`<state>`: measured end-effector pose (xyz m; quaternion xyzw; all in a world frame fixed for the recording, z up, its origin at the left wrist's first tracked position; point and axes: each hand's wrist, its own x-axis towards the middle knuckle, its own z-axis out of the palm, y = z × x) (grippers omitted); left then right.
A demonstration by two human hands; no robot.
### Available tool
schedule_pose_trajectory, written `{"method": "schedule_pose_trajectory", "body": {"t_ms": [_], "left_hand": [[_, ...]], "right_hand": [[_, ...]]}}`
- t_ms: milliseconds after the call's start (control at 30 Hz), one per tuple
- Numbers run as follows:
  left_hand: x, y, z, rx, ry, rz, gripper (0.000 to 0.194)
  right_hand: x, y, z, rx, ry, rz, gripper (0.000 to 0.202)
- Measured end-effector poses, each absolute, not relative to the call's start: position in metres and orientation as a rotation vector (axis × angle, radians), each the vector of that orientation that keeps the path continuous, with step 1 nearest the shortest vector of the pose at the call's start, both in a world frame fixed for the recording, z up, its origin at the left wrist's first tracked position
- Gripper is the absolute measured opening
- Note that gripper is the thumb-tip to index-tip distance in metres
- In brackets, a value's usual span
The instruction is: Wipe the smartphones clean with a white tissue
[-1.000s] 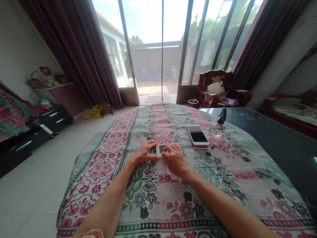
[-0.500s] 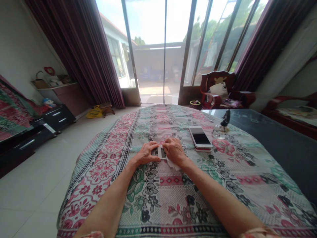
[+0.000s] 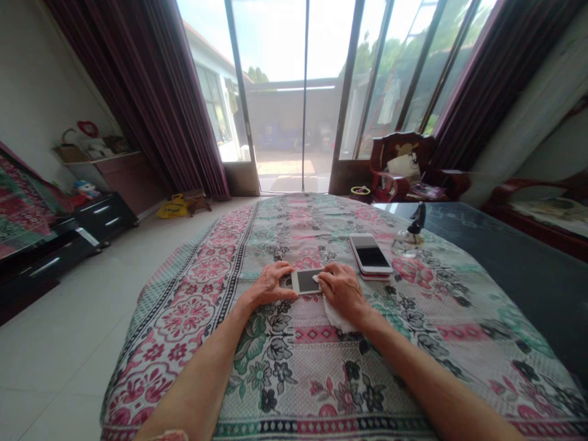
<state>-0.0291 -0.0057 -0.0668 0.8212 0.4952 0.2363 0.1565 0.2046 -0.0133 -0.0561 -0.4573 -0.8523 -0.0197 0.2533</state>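
- Bracing the phone (image 3: pixel 307 282) by its left end, left thumb and fingers (left hand (image 3: pixel 272 284)) seemingly steady it.
- Phone lies flat between both hands.
- Right hand (image 3: pixel 343 289) pinches white tissue (image 3: pixel 339 317) against the screen, probably for control.
- Another phone (image 3: pixel 371 255) sits aside, perhaps for room.

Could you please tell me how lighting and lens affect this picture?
Head view: strong glare washes out the glass doors; head view: the purple curtains beside them are dim and lean outward from wide-angle distortion; head view: the white-framed device between the left hand and right hand looks soft, lacking fine detail.
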Motion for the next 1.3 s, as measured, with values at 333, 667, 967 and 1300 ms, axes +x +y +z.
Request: {"method": "schedule_pose_trajectory", "body": {"t_ms": [333,667,967,1300], "left_hand": [[-0.012,-0.011,-0.069,2.368,1.451,0.774,0.056],[-0.014,-0.010,-0.070,2.374,1.412,0.768,0.058],[-0.014,-0.011,-0.067,2.351,1.408,0.758,0.056],[-0.015,-0.011,-0.068,2.350,1.417,0.722,0.056]], "right_hand": [[0.189,-0.022,-0.049,-1.442,-2.409,-0.065,0.026],[0.202,-0.025,-0.040,-1.375,-2.489,0.078,0.027],[0.204,-0.029,-0.045,-1.354,-2.498,0.003,0.024],[0.211,-0.022,-0.033,-1.496,-2.494,0.017,0.029]]}}
